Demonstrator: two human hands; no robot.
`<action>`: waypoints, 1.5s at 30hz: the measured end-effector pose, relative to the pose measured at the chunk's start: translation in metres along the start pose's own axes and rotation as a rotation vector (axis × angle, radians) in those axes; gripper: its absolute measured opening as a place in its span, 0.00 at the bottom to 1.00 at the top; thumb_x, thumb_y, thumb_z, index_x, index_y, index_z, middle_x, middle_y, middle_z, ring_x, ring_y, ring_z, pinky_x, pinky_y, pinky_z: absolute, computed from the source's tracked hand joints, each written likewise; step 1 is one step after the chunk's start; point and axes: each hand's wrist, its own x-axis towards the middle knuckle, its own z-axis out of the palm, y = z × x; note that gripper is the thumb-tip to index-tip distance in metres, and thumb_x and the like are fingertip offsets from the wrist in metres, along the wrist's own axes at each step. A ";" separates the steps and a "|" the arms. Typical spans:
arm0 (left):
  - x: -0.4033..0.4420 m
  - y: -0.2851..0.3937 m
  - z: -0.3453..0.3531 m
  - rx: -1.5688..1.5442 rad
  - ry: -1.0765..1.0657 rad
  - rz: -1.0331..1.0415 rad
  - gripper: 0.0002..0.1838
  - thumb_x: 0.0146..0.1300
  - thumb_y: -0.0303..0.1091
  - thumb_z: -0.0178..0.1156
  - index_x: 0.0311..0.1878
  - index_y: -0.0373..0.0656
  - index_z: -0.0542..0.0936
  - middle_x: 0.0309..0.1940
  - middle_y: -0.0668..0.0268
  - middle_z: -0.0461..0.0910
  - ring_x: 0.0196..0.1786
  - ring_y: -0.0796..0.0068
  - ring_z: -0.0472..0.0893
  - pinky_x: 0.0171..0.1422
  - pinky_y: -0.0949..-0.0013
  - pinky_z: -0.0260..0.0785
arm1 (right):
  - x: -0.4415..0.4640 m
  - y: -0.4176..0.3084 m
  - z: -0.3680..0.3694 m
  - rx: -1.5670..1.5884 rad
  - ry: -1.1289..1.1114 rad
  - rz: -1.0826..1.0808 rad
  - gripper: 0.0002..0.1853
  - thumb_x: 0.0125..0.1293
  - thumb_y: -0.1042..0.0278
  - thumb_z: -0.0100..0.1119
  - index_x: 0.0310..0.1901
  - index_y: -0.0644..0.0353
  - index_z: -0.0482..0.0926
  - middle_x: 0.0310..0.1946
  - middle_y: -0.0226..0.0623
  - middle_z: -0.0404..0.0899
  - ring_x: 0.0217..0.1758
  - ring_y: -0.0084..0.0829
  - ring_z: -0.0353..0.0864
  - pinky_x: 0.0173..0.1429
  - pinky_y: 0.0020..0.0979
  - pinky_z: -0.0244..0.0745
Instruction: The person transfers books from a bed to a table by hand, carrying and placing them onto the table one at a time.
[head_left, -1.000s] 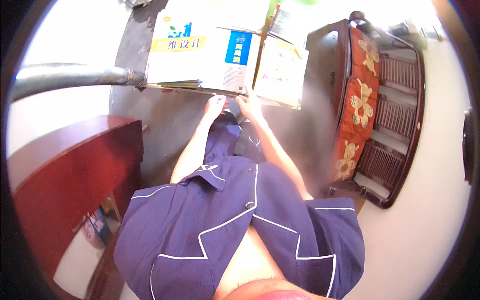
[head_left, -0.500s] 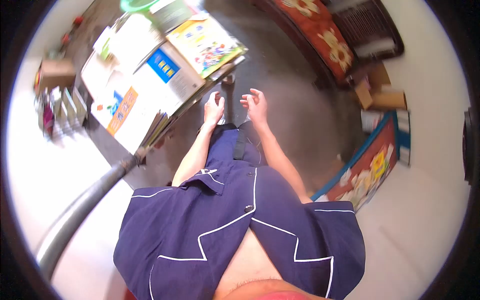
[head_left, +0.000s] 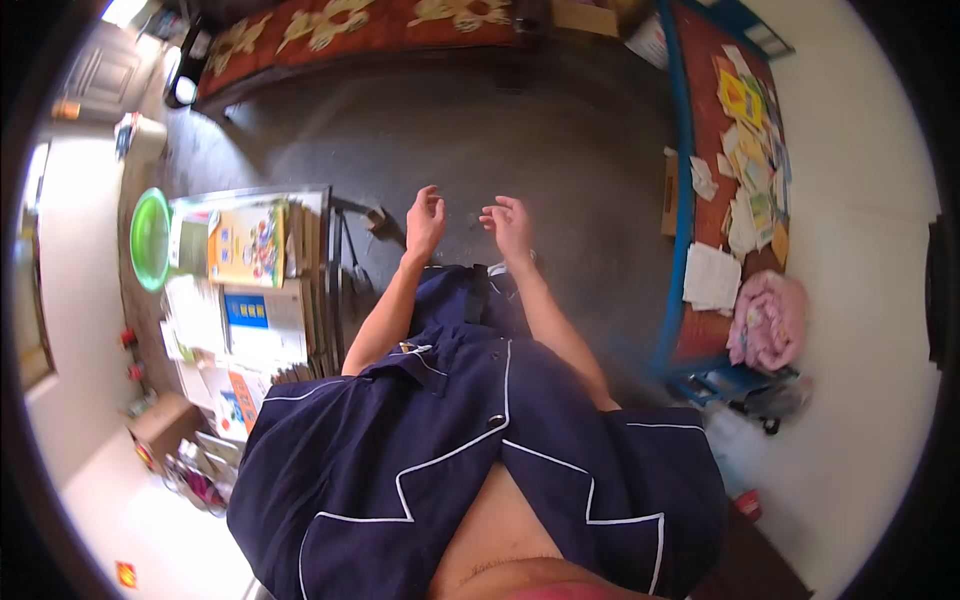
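Observation:
Both hands are held out over the grey floor (head_left: 590,140), in front of my dark blue shirt with white piping (head_left: 560,400). My left hand (head_left: 426,225) has loosely bent fingers standing apart and holds nothing. A short gap separates it from my right hand (head_left: 510,228), whose fingers are also spread and slightly curled around nothing. Nearest to the left hand is a table on the left, stacked with books. On it lie a yellow picture-covered book (head_left: 247,246), a white book with a blue label (head_left: 265,322) and a sheet with an orange strip (head_left: 247,395).
A green basin (head_left: 151,240) is at the table's far left. Along the back runs a bench with red patterned cushions (head_left: 370,25). To the right, a blue-framed bed (head_left: 684,180) holds scattered papers (head_left: 750,160) and a rolled pink quilt (head_left: 768,320). A cardboard box (head_left: 165,425) sits lower left.
My view has turned right: the book table has shifted left and down, the bench now spans the top, and the bed shows more fully. Both hands stay empty, in nearly the same pose.

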 end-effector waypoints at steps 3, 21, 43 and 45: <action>0.013 0.023 0.054 0.023 -0.144 0.026 0.15 0.61 0.32 0.54 0.50 0.37 0.73 0.38 0.54 0.81 0.43 0.60 0.81 0.48 0.65 0.72 | 0.013 -0.011 -0.050 0.079 0.107 0.045 0.12 0.67 0.73 0.47 0.50 0.66 0.67 0.37 0.43 0.79 0.34 0.27 0.81 0.36 0.24 0.76; 0.102 0.118 0.285 0.086 -0.574 0.133 0.12 0.62 0.32 0.54 0.44 0.34 0.77 0.34 0.57 0.82 0.36 0.70 0.83 0.41 0.70 0.73 | 0.125 -0.055 -0.243 0.115 0.323 0.203 0.09 0.67 0.67 0.50 0.42 0.63 0.74 0.32 0.36 0.81 0.30 0.24 0.80 0.33 0.24 0.73; 0.374 0.242 0.502 0.188 -0.921 0.139 0.13 0.58 0.36 0.55 0.42 0.39 0.80 0.30 0.58 0.82 0.33 0.67 0.82 0.43 0.67 0.72 | 0.386 -0.181 -0.351 0.296 0.638 0.230 0.11 0.66 0.66 0.50 0.41 0.66 0.74 0.34 0.40 0.80 0.34 0.29 0.81 0.38 0.27 0.75; 0.391 0.257 0.526 0.226 -0.963 0.092 0.13 0.58 0.36 0.54 0.41 0.39 0.80 0.30 0.58 0.82 0.33 0.67 0.82 0.44 0.66 0.72 | 0.410 -0.184 -0.371 0.321 0.651 0.233 0.10 0.66 0.66 0.51 0.39 0.65 0.76 0.32 0.38 0.81 0.32 0.28 0.81 0.36 0.28 0.74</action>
